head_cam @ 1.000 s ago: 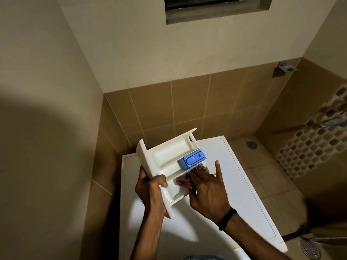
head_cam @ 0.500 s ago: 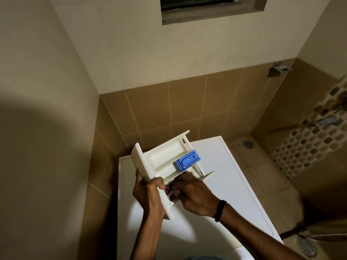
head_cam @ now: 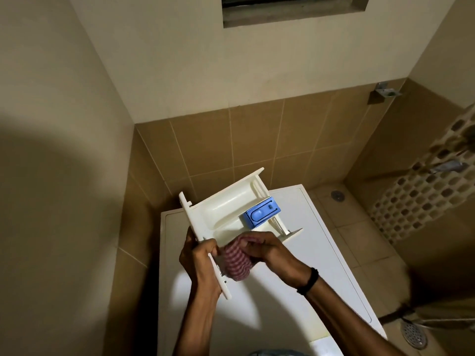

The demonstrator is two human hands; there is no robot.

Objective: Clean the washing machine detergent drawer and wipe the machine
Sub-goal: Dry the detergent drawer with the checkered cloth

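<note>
Drawer (head_cam: 226, 208) is held just above the machine (head_cam: 257, 317) top, its front panel clamped in the left hand (head_cam: 198, 262). A cloth (head_cam: 237, 264) is gripped by the right hand (head_cam: 275, 253) and pressed into the near compartment. Light, stiff, probably slick plastic, best gripped at the panel edge.

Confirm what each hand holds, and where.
The left hand grips the detergent drawer by its front panel; the right hand clutches the red checked cloth by its upper end.
</note>
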